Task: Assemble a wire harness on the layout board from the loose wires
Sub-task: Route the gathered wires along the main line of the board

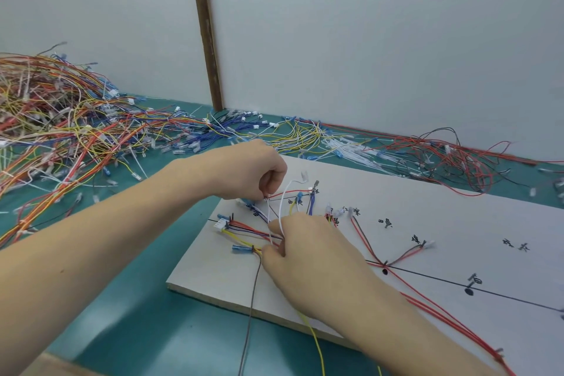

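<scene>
The grey layout board point(442, 223) lies on the green table, marked with black lines and handwritten labels. Red, yellow, blue and white wires fan out over its left end, held by small black pegs. My left hand point(256, 171) hovers over the board's far left corner, fingers curled, pinching the end of a red wire point(287, 192). My right hand point(308, 250) rests on the board nearer to me and grips a bundle of wires point(259, 233), a white wire point(288, 189) looping up out of it. A white connector point(222, 225) sits at the board's left edge.
A big tangled heap of loose wires point(55, 119) covers the table at the left. More loose wires point(305, 134) lie along the wall behind the board, with red and black ones point(451, 156) at the right. Long red wires point(442, 311) run along the board toward the lower right.
</scene>
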Motion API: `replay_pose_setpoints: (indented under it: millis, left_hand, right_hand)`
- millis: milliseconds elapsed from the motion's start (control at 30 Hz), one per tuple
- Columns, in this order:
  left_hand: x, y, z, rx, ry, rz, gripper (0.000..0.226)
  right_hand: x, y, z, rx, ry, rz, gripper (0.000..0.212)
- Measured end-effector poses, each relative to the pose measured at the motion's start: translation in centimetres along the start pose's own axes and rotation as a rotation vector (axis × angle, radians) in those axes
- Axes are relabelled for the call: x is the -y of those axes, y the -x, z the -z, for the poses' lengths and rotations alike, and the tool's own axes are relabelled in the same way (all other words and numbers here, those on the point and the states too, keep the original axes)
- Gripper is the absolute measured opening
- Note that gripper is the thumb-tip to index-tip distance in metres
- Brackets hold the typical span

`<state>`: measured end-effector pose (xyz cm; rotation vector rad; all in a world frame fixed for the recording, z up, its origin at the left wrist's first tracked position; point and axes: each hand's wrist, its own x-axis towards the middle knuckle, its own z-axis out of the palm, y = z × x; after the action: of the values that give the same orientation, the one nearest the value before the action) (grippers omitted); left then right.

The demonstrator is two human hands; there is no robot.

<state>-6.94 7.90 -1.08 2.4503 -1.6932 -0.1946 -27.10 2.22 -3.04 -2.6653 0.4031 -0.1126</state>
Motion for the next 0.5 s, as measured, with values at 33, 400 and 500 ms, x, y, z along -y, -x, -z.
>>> replay_pose_setpoints:
  millis: [33,400,500]
  left_hand:
    - [0.1,-0.1,0.1,0.022,0.033,0.017,0.032]
    - [1.0,-1.3,0.8,0.208,0.286,0.165,0.024]
    - [0.8,-1.7,0.7,0.235,0.294,0.157,0.027]
  right_hand:
    - [-0.1,0.0,0.0,0.017,-0.010,-0.011,0.022]
    - [-0.7,1.3,0.4,0.044,0.033,-0.053,0.031]
    - [-1.2,2.2,0.3,-0.027,-0.258,-0.076,0.033]
